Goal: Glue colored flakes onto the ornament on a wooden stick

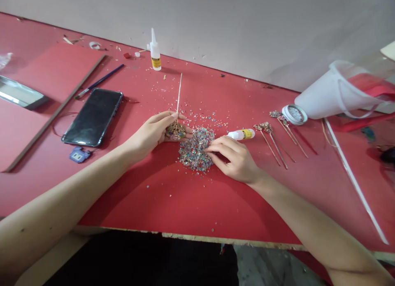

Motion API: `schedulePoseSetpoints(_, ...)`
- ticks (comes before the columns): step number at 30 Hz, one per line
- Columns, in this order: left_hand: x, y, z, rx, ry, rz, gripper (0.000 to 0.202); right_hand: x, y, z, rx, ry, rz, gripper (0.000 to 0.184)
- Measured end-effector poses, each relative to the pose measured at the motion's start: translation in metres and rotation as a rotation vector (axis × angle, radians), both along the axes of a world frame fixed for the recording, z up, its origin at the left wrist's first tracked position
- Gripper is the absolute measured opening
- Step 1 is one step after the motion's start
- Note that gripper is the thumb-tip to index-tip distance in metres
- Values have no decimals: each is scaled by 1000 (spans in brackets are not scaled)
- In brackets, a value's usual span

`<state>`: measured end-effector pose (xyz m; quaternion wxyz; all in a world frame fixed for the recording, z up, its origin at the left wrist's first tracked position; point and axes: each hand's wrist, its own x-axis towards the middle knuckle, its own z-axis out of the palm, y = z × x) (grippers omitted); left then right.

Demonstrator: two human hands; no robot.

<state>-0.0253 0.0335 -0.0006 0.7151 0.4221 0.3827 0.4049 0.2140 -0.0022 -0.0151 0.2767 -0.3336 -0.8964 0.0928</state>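
My left hand (154, 131) is closed on the ornate gold head of a hair stick (178, 101), whose thin pin points away from me toward the wall. Just right of it lies a pile of small coloured chips (196, 148) on the red table (173, 195). My right hand (233, 156) rests at the pile's right edge, fingers curled and pinched down among the chips; what they pinch is too small to name. A small glue bottle (242, 134) lies on its side just beyond my right hand.
Several finished hair sticks (279, 140) lie to the right, near a round lidded tin (294, 114) and a tipped white container (333, 94). A dark phone (92, 116), a small blue adapter (79, 154), a pen (98, 82) and an upright glue bottle (155, 52) sit left and back.
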Motion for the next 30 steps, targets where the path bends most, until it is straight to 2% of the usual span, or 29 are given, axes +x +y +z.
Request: schedulePoseSetpoints(30, 1, -1, 1, 10, 15, -11, 23, 0, 0, -3, 7, -25, 34, 16)
